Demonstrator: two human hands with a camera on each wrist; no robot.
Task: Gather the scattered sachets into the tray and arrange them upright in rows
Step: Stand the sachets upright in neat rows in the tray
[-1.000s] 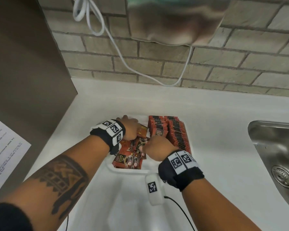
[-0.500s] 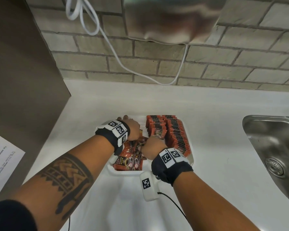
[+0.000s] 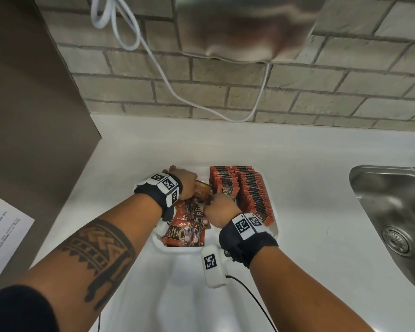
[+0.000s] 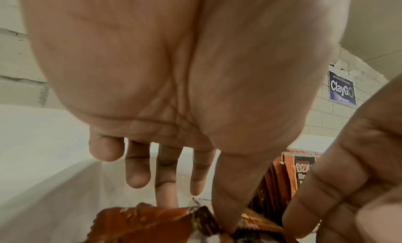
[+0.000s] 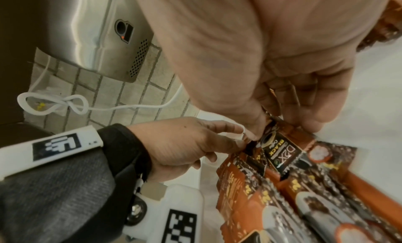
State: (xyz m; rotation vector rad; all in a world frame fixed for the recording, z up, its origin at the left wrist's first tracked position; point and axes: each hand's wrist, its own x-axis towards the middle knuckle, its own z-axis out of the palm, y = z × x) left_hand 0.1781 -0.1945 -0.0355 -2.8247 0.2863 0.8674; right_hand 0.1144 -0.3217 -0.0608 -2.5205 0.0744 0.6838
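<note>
1. At the centre of the head view, a white tray (image 3: 274, 226) sits on the white bench (image 3: 309, 188), with both hands inside it.
2. In the right half of the tray, orange-red sachets (image 3: 252, 190) stand upright in two packed rows running from the near rim toward the brick wall (image 3: 297, 92).
3. In the lower left part of the tray, loose sachets (image 3: 182, 232) lie flat and overlapping, their printed faces up.
4. The left hand (image 3: 185, 182) reaches into the upper left part of the tray. In the left wrist view its fingers (image 4: 137, 169) point down, only lightly bent, and its thumb presses on the top of a loose sachet (image 4: 152, 224). Whether the fingers close round that sachet cannot be told.
5. The right hand (image 3: 219, 210) is just right of the left hand, touching or nearly touching it, above the loose pile. In the right wrist view its thumb and curled fingers (image 5: 304, 99) pinch the top edge of a sachet (image 5: 280, 154) marked "D2X BLACK Coffee", which lies on the other loose sachets.
6. Both wrists wear black bands with white marker blocks; a white unit (image 3: 212, 267) with a black cable hangs below the right wrist.
7. At the right edge of the head view is a steel sink (image 3: 393, 212). At the top, a metal wall unit (image 3: 247, 27) and a looped white cord (image 3: 153, 56) hang on the wall. At the left edge lies a printed sheet of paper (image 3: 3, 236).
</note>
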